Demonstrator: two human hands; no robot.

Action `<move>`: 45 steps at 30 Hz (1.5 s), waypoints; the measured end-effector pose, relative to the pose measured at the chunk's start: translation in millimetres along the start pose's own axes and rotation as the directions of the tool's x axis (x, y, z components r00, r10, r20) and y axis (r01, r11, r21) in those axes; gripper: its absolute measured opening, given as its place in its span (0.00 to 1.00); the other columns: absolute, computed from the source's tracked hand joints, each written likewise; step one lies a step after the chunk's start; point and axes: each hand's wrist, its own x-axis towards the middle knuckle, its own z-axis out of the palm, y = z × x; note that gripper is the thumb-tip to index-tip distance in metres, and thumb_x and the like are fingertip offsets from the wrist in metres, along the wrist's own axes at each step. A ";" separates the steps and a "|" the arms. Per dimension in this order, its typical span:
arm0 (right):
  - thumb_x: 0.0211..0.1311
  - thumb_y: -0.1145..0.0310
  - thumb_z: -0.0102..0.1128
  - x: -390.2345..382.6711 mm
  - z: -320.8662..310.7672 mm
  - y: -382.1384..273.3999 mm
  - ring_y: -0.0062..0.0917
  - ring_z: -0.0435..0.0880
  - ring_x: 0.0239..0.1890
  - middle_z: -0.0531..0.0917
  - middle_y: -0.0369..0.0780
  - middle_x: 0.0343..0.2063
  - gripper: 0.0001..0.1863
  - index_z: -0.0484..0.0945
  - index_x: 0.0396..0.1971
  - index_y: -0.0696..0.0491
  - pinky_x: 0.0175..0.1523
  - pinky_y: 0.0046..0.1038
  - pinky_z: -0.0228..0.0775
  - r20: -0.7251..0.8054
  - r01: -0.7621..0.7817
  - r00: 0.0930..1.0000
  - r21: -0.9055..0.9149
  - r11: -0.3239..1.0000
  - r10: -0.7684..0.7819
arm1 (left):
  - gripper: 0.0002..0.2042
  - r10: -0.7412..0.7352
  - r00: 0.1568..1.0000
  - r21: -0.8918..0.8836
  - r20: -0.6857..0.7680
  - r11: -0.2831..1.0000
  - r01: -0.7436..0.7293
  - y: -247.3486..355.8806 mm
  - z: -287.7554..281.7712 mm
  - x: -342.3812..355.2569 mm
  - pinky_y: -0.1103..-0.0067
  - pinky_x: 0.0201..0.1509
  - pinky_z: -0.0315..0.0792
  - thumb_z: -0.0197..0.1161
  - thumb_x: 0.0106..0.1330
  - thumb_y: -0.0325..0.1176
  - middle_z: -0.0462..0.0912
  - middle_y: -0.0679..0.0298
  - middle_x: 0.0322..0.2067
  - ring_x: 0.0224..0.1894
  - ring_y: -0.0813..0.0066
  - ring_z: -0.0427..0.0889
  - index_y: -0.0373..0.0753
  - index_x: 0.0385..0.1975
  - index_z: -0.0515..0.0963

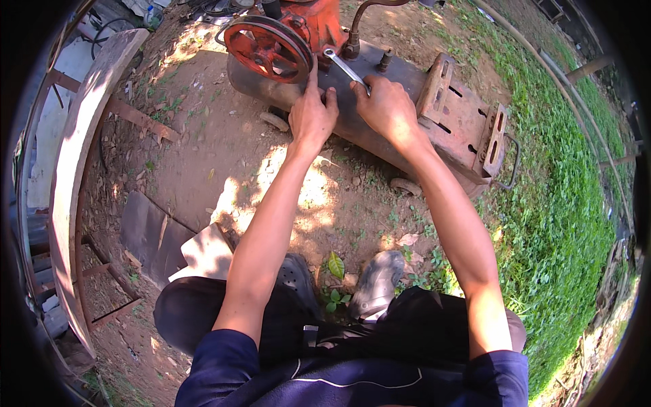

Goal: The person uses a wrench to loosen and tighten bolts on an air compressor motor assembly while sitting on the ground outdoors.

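Note:
My right hand (pixel 388 112) is closed round a silver wrench (pixel 346 69). The wrench's ring end rests at the foot of a red compressor pump (pixel 315 24), where a bolt, if there is one, is hidden. My left hand (pixel 314 117) reaches up beside the pump's red pulley wheel (pixel 268 51), its index finger stretched toward the pump's base and the thumb apart. I see nothing held in it. Both hands are over a dark, rusty cylindrical air tank (pixel 366 112) lying on its side under the pump.
On the tank's right end sits a rusty slotted mounting plate (pixel 461 115), with a metal handle (pixel 515 163) beyond it. Small wheels (pixel 407 186) touch the dirt ground. A wooden bench (pixel 85 149) stands at left; dark boards (pixel 156 234) lie near my knee. Grass (pixel 563 203) covers the right.

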 end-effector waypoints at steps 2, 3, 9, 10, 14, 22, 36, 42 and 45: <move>0.67 0.53 0.48 -0.1 -5.3 -4.1 0.53 0.82 0.40 0.83 0.56 0.32 0.21 0.82 0.35 0.55 0.47 0.48 0.74 -0.027 -0.007 1.000 -0.020 1.000 0.007 | 0.40 0.040 0.999 0.008 -0.025 0.999 -0.040 -8.1 0.3 1.1 0.64 0.34 0.73 0.60 0.63 0.34 0.81 0.60 0.23 0.28 0.58 0.82 0.47 0.72 0.44; 0.67 0.53 0.48 2.6 -4.6 -1.7 0.52 0.82 0.40 0.83 0.55 0.32 0.21 0.82 0.35 0.54 0.47 0.48 0.74 -0.036 0.016 0.999 -0.063 0.998 -0.018 | 0.40 0.050 0.998 0.013 -0.034 0.999 -0.049 -9.7 0.2 2.4 0.64 0.34 0.73 0.60 0.63 0.35 0.81 0.60 0.23 0.28 0.57 0.83 0.46 0.72 0.44; 0.67 0.53 0.47 3.1 -0.9 -4.9 0.51 0.83 0.39 0.83 0.55 0.31 0.21 0.83 0.35 0.55 0.46 0.47 0.75 -0.058 0.025 0.998 -0.104 0.994 -0.031 | 0.40 0.056 0.998 0.069 0.032 0.996 -0.058 0.6 -3.7 5.1 0.62 0.37 0.75 0.60 0.62 0.36 0.83 0.61 0.25 0.30 0.54 0.83 0.48 0.72 0.46; 0.67 0.54 0.47 3.4 1.3 -6.0 0.51 0.83 0.39 0.83 0.56 0.31 0.21 0.82 0.35 0.56 0.46 0.47 0.75 -0.065 0.021 0.997 -0.095 0.995 -0.028 | 0.40 0.060 0.998 0.088 0.033 0.994 -0.063 0.9 -4.0 7.0 0.62 0.37 0.75 0.60 0.62 0.36 0.83 0.61 0.25 0.30 0.54 0.83 0.50 0.72 0.46; 0.67 0.55 0.47 -4.2 10.3 -13.3 0.52 0.83 0.37 0.82 0.57 0.30 0.21 0.81 0.34 0.59 0.44 0.47 0.75 -0.057 0.004 0.998 -0.055 0.998 -0.007 | 0.37 0.047 0.996 0.124 0.076 0.991 -0.056 -1.6 -8.3 10.7 0.58 0.39 0.74 0.57 0.63 0.36 0.83 0.53 0.28 0.32 0.48 0.83 0.53 0.72 0.47; 0.72 0.51 0.46 8.2 -12.4 7.5 0.22 0.74 0.12 0.71 0.36 0.08 0.25 0.76 0.26 0.58 0.26 0.29 0.71 0.566 -0.406 0.822 0.496 0.767 0.069 | 0.10 0.626 0.639 0.112 -0.447 0.748 -0.654 -8.4 -18.1 -16.9 0.67 0.35 0.71 0.62 0.60 0.32 0.76 0.66 0.25 0.27 0.63 0.76 0.43 0.41 0.80; 0.75 0.53 0.41 20.3 -0.3 26.2 0.12 0.51 0.07 0.58 0.27 0.11 0.17 0.68 0.31 0.50 0.11 0.19 0.41 0.747 -0.762 0.632 0.647 0.009 -0.205 | 0.21 0.650 0.534 0.316 -0.541 0.745 -0.587 36.7 -96.8 96.8 0.68 0.48 0.63 0.44 0.69 0.47 0.77 0.58 0.34 0.39 0.61 0.74 0.38 0.35 0.80; 0.74 0.51 0.42 19.7 -3.7 14.2 0.11 0.50 0.09 0.56 0.28 0.13 0.18 0.67 0.29 0.50 0.13 0.20 0.40 0.763 -0.763 0.635 0.644 0.061 -0.119 | 0.23 0.636 0.562 0.313 -0.529 0.761 -0.568 37.2 -99.1 95.2 0.66 0.46 0.63 0.39 0.68 0.47 0.76 0.57 0.34 0.38 0.61 0.72 0.38 0.34 0.80; 0.74 0.50 0.42 20.2 -2.6 11.4 0.12 0.50 0.09 0.56 0.28 0.13 0.19 0.67 0.30 0.50 0.13 0.20 0.40 0.763 -0.762 0.639 0.645 0.055 -0.093 | 0.23 0.612 0.592 0.292 -0.524 0.782 -0.550 38.3 -98.5 94.9 0.66 0.46 0.64 0.40 0.68 0.47 0.76 0.56 0.33 0.39 0.60 0.72 0.38 0.33 0.81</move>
